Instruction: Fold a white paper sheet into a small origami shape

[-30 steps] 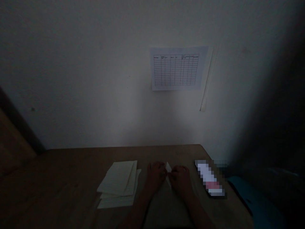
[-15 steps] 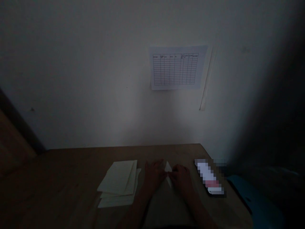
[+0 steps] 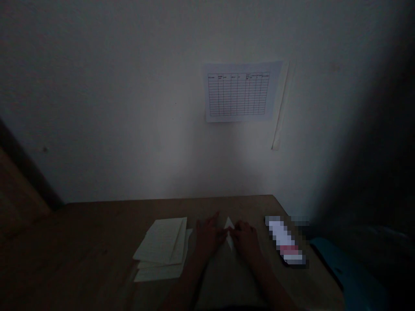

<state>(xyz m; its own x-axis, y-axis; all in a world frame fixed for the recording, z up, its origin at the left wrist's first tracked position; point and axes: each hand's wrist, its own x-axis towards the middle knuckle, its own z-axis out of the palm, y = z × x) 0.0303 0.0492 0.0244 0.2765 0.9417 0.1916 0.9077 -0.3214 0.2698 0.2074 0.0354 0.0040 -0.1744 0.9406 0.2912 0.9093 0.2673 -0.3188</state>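
A small piece of folded paper, pale and pointed at its far end, lies on the wooden table between my hands. From the left, my left hand presses the paper's edge with its thumb, its other fingers loosely spread over the tabletop. My right hand has its fingers bent together on the paper's right side, pinching it near the middle. Dim light and the fingers hide part of the folds. To the left of my left forearm sits a stack of pale paper sheets, unevenly piled.
A phone, blurred out, lies near the table's right edge. Beyond that edge stands a blue object. A printed table sheet is fixed to the wall behind the desk, with a loose paper strip beside it.
My left hand's fingers have shifted slightly, one now reaching farther forward. The fingertips of both hands have moved a little along the folded paper, which stays in place.
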